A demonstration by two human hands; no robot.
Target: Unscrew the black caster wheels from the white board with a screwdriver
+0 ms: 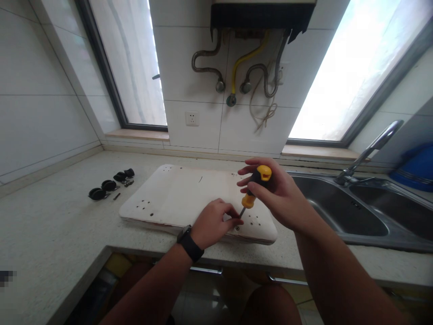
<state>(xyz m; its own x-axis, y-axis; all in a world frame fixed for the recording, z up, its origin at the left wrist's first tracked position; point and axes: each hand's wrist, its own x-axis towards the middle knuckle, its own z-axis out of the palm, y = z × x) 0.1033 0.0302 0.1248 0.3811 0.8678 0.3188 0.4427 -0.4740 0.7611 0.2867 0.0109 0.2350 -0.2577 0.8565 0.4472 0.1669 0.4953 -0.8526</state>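
Observation:
A white rounded board [182, 192] lies flat on the counter, with small dark holes grouped near its corners. My right hand [279, 192] grips a yellow and black screwdriver [260, 178], tilted, its shaft pointing down at the board's near right part. Close to the screwdriver's tip, my left hand [218, 221] rests on the board with thumb and forefinger pinched together. Whatever sits between those fingertips is too small to make out. A dark watch is on the left wrist. Just below the fingertips a round metal fitting [237, 228] shows in the board.
Several black casters [108, 185] lie on the counter [74, 225] left of the board, beside small screws [128, 183]. To the right is a steel double sink [338, 207] with a faucet [370, 151]. Hoses and a yellow pipe [237, 63] hang from a wall unit.

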